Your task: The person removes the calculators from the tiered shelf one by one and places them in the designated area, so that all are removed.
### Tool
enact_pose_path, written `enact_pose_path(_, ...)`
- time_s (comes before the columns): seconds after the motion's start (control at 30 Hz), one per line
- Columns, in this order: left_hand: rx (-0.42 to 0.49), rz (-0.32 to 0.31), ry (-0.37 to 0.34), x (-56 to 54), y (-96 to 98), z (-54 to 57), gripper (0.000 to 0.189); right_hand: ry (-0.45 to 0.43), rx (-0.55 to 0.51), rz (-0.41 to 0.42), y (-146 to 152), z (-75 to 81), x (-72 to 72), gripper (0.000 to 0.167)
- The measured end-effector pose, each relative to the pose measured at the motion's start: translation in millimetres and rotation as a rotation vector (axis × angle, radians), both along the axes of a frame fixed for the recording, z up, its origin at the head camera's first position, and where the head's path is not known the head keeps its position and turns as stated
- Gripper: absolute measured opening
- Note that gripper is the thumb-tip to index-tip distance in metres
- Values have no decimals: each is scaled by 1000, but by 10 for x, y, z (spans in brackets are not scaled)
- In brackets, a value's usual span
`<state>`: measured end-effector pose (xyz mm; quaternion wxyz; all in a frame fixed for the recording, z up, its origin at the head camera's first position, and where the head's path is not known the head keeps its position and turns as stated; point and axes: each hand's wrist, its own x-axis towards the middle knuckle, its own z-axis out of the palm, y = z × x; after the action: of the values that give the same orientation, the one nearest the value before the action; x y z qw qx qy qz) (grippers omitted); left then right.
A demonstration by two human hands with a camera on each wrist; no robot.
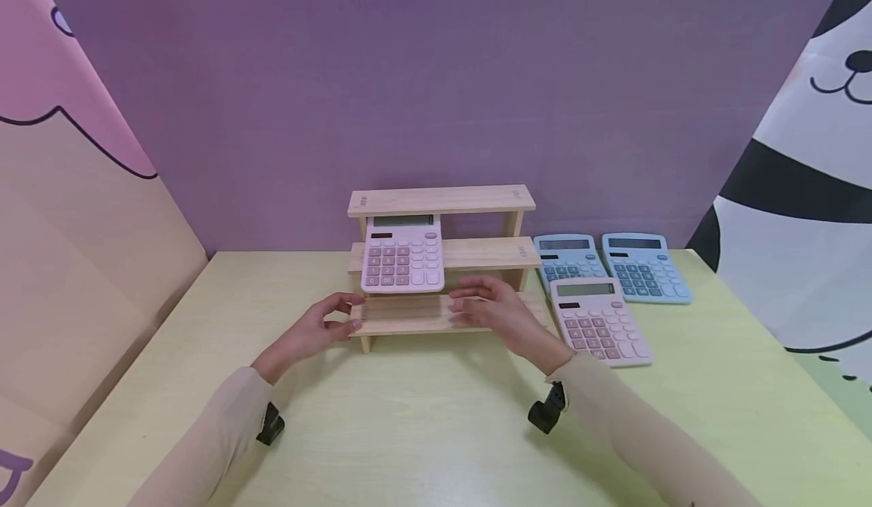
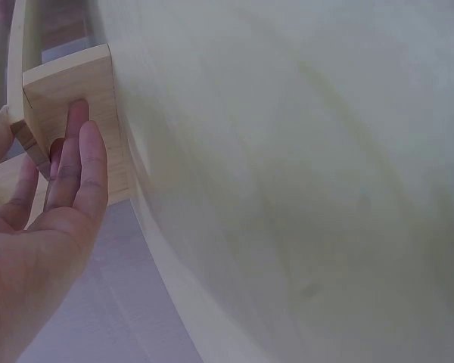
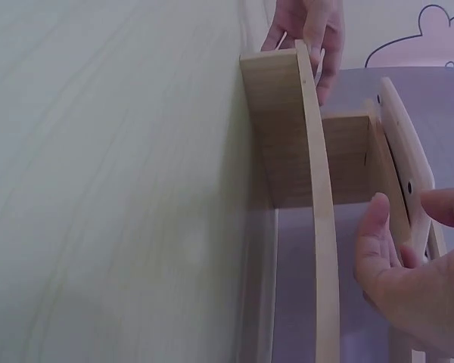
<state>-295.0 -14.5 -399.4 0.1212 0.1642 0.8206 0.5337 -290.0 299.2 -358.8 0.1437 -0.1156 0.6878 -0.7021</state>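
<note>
A three-tier wooden shelf (image 1: pixel 436 201) stands on the table. A pink calculator (image 1: pixel 403 257) leans on its middle tier, keys facing me; in the right wrist view the calculator (image 3: pixel 403 144) shows edge-on. My left hand (image 1: pixel 313 333) grips the left end of the lowest tier. In the left wrist view, the thumb of this hand (image 2: pixel 60 212) is at the board's edge and the fingers reach under it. Beside the calculator's lower right corner is my right hand (image 1: pixel 497 314), fingers loosely bent and thumb spread from them, above the lowest tier. Whether its fingertips touch the calculator I cannot tell.
Right of the shelf lie two blue calculators (image 1: pixel 643 269) and another pink calculator (image 1: pixel 599 321), which partly covers one blue calculator (image 1: pixel 565 257). A purple backdrop (image 1: pixel 436 83) rises behind the table (image 1: pixel 409 431). Printed panels flank both sides.
</note>
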Motion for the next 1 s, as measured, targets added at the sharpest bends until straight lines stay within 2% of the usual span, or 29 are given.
enact_pose_path(0.27, 6, -2, -4, 6, 7, 11, 47, -5, -37, -58, -157, 13, -40, 47)
enact_pose_path(0.63, 7, -2, -2, 7, 7, 15, 48, -7, -147, -135, -313, 82, -27, 44)
enact_pose_path(1.0, 8, 1, 3, 33, 12, 38, 48, -28, -221, -134, -374, 60, -51, 47)
